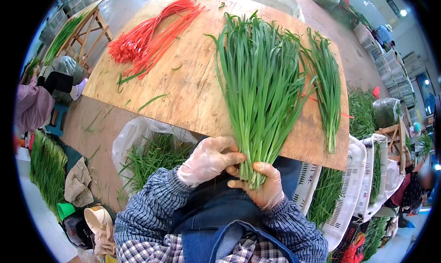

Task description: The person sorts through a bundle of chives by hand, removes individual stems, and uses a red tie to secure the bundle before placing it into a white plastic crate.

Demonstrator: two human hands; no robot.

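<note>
Two hands (209, 161) (265, 185), two tabletop leaf bundles (262, 88) (328, 88)

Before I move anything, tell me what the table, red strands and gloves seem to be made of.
Table: wood, perhaps plywood, matte; grain and dark stains show.
Red strands: probably plastic, slightly shiny; thin and bright.
Gloves: thin, translucent film, smooth and wrinkled at the wrists; plastic or rubber, I can't tell which.

On table (183, 95): strips (131, 49) left, leaf bunch (259, 88) mid-right (second bunch (326, 79) farther right).
</note>
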